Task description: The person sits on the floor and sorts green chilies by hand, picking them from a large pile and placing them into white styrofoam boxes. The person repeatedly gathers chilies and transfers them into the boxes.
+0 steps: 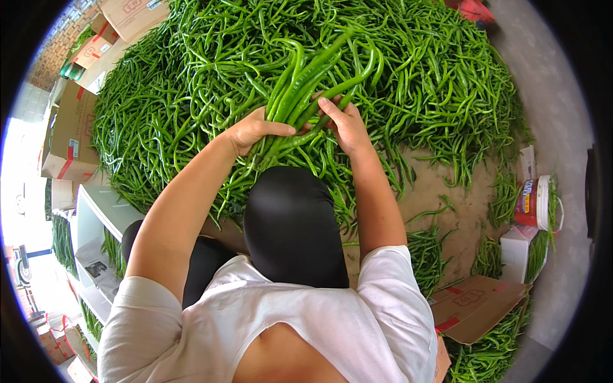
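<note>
A bunch of long green chili peppers (292, 95) lies in my left hand (254, 130), its thumb across the lower part of the bunch. On the right side of the bunch, my right hand (346, 119) has thumb and fingers closed on a long curved green pepper (347, 85). Both hands are close together above my raised knee in black trousers (294, 220). Under and beyond them spreads a large heap of green chili peppers (431, 76). Parts of the fingers are hidden behind the peppers.
Cardboard boxes (79, 129) stand at the left, near a white foam box (107, 215) with newspaper and peppers. At the right are a red and white bucket (541, 201), a white box (515, 253) and an open carton (479, 306) with peppers. Smaller pepper piles (426, 258) lie on the floor.
</note>
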Tool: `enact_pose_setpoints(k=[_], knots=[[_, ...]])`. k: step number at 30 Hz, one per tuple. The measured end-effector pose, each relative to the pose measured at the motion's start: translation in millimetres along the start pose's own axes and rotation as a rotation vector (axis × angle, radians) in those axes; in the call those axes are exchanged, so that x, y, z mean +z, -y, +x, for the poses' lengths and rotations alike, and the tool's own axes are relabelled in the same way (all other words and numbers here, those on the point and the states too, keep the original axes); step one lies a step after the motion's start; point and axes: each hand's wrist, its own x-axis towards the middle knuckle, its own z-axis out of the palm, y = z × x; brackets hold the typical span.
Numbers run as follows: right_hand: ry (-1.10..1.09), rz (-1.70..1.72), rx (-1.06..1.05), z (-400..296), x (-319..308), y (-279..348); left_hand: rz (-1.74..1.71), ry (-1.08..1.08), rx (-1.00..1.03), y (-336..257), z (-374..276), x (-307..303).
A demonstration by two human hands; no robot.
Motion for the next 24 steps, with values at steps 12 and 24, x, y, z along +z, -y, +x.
enact_pose_setpoints(k=[12,24], knots=[[-0.519,-0.326,0.126,-116,-153,-26,0.184,-0.671,-0.041,5,-91,-112],[-1.306,-1.578,0.852,-401,-286,-96,-0.215,-0.885,0.222,19,-265,-228]])
